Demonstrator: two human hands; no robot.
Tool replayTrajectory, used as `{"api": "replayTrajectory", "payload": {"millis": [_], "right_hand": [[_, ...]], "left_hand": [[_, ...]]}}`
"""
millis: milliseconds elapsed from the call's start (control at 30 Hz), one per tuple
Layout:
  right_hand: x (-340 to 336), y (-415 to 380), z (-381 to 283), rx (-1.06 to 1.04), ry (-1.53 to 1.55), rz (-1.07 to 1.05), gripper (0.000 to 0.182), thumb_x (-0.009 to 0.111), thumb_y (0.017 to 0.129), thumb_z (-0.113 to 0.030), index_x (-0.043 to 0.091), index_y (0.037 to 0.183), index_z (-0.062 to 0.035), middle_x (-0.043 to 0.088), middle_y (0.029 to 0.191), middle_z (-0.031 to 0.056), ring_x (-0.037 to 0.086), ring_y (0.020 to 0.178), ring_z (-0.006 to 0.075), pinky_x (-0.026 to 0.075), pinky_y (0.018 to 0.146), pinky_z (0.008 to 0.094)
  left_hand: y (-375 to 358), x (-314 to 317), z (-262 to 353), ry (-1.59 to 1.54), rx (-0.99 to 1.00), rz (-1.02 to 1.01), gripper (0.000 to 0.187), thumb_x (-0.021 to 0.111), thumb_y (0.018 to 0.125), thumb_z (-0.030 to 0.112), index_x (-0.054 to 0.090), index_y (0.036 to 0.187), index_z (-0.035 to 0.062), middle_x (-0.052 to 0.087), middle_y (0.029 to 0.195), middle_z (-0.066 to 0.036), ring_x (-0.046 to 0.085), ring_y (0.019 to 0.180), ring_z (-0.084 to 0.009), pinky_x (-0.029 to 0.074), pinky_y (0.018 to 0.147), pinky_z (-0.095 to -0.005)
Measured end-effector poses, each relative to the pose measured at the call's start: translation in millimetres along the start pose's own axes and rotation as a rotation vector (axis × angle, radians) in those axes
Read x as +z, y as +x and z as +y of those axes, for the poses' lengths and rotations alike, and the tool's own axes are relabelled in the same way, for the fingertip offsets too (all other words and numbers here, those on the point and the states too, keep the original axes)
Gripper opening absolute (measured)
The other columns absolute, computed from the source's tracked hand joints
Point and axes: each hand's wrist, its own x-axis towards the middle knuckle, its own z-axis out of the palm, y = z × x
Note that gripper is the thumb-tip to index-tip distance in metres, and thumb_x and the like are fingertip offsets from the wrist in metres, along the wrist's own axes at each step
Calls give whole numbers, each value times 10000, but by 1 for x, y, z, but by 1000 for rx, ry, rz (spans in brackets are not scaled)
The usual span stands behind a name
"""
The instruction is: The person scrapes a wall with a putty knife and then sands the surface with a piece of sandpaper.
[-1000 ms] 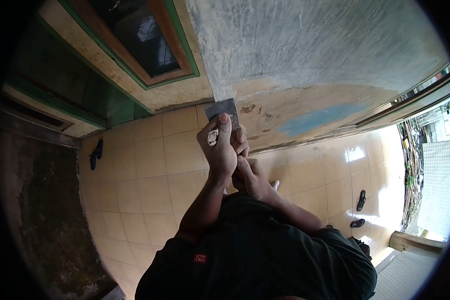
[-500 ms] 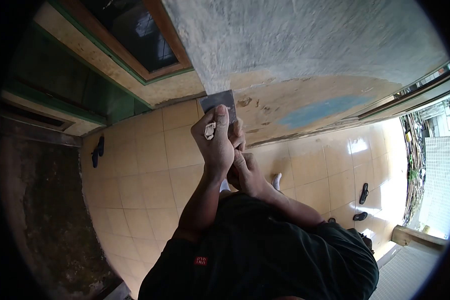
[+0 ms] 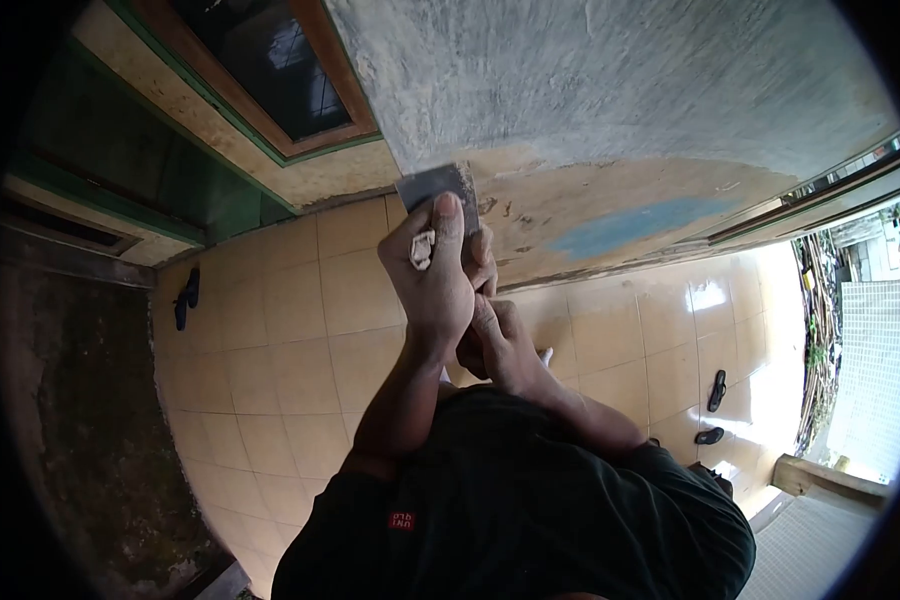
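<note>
My left hand (image 3: 432, 285) is closed round a putty knife, its thumb laid along the broad dark blade (image 3: 432, 186). The blade's far edge overlaps the lower corner of the plastered wall (image 3: 610, 75). A small pale, crumpled piece (image 3: 422, 250) shows between the thumb and the knuckles. My right hand (image 3: 502, 345) is closed just below the left, thumb pressed on its curled fingers. The tool's handle is hidden by the hands, and I cannot tell what the right hand grips. Pale dust coats the fingers.
The wall's lower band is bare tan with a blue patch (image 3: 635, 226). A brown-framed window (image 3: 315, 75) stands left of the wall corner. Yellow tiles (image 3: 270, 370) cover the floor. Dark sandals lie at left (image 3: 187, 298) and right (image 3: 717, 390). Sticks (image 3: 818, 340) are heaped beyond.
The blade and both hands have shifted slightly upward in view, toward the wall. The floor and sandals have shifted slightly left as the camera moved. Both grips look the same.
</note>
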Motion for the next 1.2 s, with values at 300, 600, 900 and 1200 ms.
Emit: {"api": "replayTrajectory", "payload": {"millis": [300,600,900,1200], "right_hand": [[5,4,3,-113,-2,5,439,352,979,-390,431,703,-58,359,526,-21,300,396,61,212,360,228],[10,2,-9,-59,83,7,400,386,977,-343,442,709,-51,394,547,-20,363,465,69,296,427,244],[8,0,-22,-76,31,-7,425,399,970,-372,400,669,-72,363,531,-32,331,427,61,256,394,234],[7,-1,3,-67,59,10,389,388,979,-321,443,708,-49,397,549,-22,347,446,62,283,413,236]], "left_hand": [[4,3,4,90,64,-37,361,475,940,321,412,705,53,441,505,-61,353,349,-98,283,315,-247],[6,3,11,72,109,-114,339,472,942,325,422,724,71,443,516,-53,367,350,-96,296,311,-246],[3,13,21,67,92,-109,350,462,950,310,402,693,80,440,508,-45,347,348,-89,281,323,-233],[0,-2,2,84,57,-42,364,461,949,317,396,695,65,429,496,-49,356,346,-94,298,326,-254]]}}
